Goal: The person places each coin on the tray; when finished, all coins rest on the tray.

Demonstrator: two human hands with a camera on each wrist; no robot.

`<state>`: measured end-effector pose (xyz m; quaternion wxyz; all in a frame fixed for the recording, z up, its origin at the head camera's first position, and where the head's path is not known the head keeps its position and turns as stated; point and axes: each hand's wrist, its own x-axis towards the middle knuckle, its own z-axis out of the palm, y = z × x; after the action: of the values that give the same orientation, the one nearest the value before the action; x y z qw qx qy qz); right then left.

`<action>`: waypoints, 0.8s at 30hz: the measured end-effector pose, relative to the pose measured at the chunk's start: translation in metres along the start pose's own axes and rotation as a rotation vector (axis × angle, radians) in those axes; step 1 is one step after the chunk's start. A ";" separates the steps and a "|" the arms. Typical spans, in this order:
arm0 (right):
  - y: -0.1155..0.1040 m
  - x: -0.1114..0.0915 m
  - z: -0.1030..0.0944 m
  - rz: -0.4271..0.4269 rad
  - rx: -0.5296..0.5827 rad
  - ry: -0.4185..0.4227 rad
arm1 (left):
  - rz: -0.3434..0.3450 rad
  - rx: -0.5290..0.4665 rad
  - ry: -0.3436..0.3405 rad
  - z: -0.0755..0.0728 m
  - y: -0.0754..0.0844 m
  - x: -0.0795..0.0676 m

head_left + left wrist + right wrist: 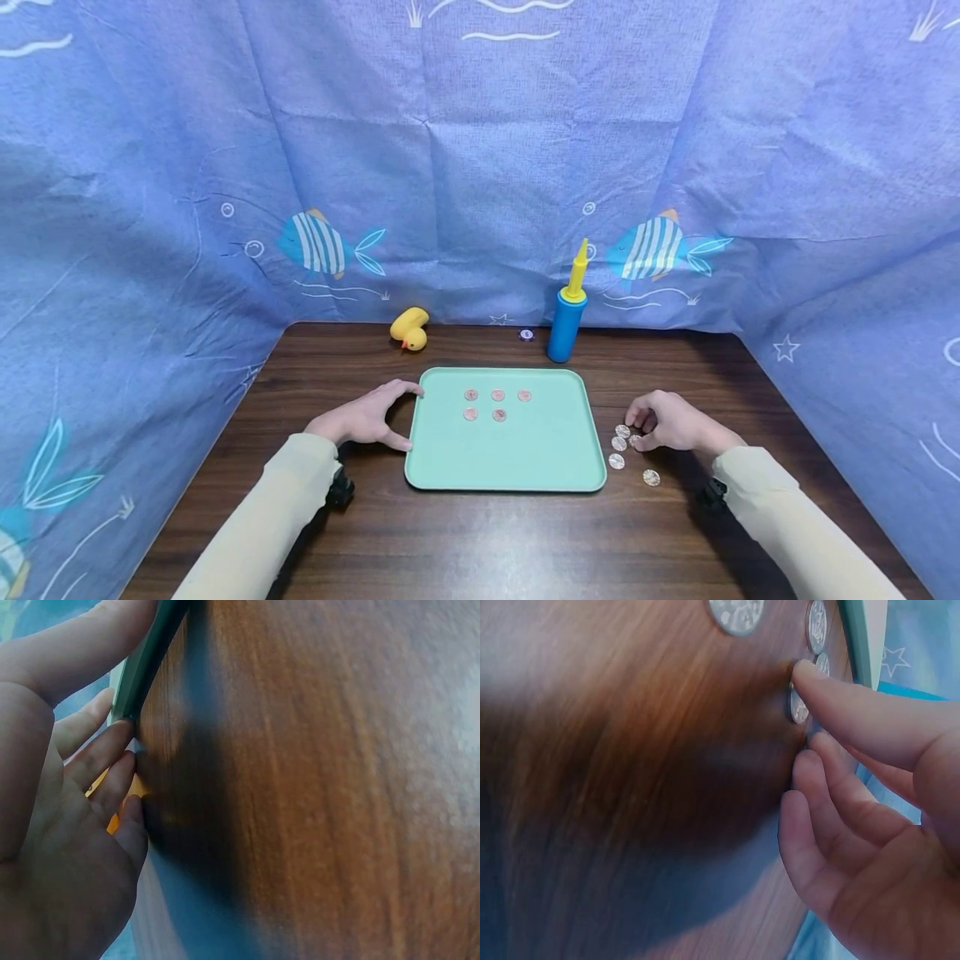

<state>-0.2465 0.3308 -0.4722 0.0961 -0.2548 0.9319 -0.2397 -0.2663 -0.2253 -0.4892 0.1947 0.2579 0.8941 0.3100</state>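
My left hand rests at the left edge of a mint-green tray, its thumb and fingers spread apart along the rim. The left wrist view shows the tray's side by the fingertips. Copper-coloured coins lie flat on the tray in two rows, three behind and two in front. To the right of the tray, my right hand is low over several silver coins on the table. Its thumb touches or nearly touches one silver coin; the fingers rest beyond it, slightly bent.
Behind the tray, a yellow rubber duck lies on the dark wooden table. A small dark chip and an upright blue balloon pump with a yellow nozzle are also there. A blue fish-patterned cloth hangs around the table.
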 end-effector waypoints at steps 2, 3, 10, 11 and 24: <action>0.001 -0.001 0.000 0.006 -0.010 0.011 | 0.001 -0.004 0.000 0.000 0.001 0.000; 0.001 -0.001 0.000 0.008 -0.015 0.017 | 0.001 -0.004 0.000 0.000 0.001 0.000; 0.002 -0.001 0.000 0.032 -0.009 0.048 | -0.002 0.000 -0.002 0.000 0.000 0.000; 0.002 -0.001 0.000 0.031 -0.008 0.051 | -0.003 0.001 -0.002 0.000 0.000 0.000; 0.002 0.003 -0.001 0.030 -0.021 0.013 | -0.002 0.017 0.002 -0.001 -0.001 0.001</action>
<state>-0.2505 0.3312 -0.4728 0.0909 -0.2399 0.9387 -0.2301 -0.2677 -0.2259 -0.4889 0.1918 0.2582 0.8973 0.3024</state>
